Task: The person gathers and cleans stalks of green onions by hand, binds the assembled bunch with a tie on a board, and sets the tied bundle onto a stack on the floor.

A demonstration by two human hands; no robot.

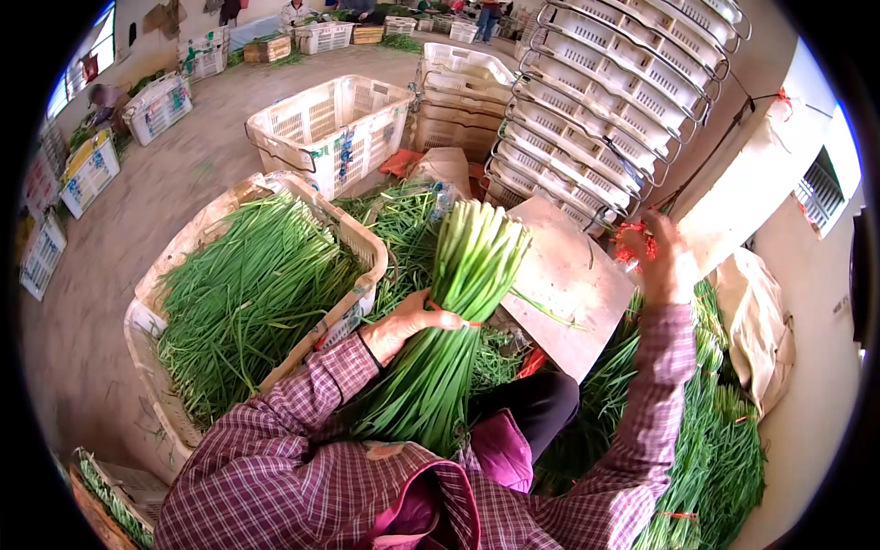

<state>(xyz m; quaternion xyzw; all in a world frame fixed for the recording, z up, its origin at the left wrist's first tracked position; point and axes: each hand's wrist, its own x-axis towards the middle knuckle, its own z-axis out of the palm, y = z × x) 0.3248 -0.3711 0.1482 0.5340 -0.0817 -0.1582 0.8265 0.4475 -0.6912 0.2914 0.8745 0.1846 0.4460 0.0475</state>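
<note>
My left hand [403,325] is wrapped round a bunch of green chives [440,367], pale stem ends up and leaves hanging toward my lap. A thin red band [470,323] circles the bunch at my thumb. My right hand [669,261] is raised at the right, its fingers closed at a cluster of red bands [632,240] hanging beside the stacked crates. Part of its grip is hidden. Between my hands lies a pale flat board [573,293] with a few loose leaves on it.
Left of me stands a white crate [376,252] full of chives; loose greens lie behind the bunch. An open crate [330,137] and a tall crate stack [596,110] stand ahead. Tied bunches [706,458] lie at right by a cloth sack [753,321]. People sit far back.
</note>
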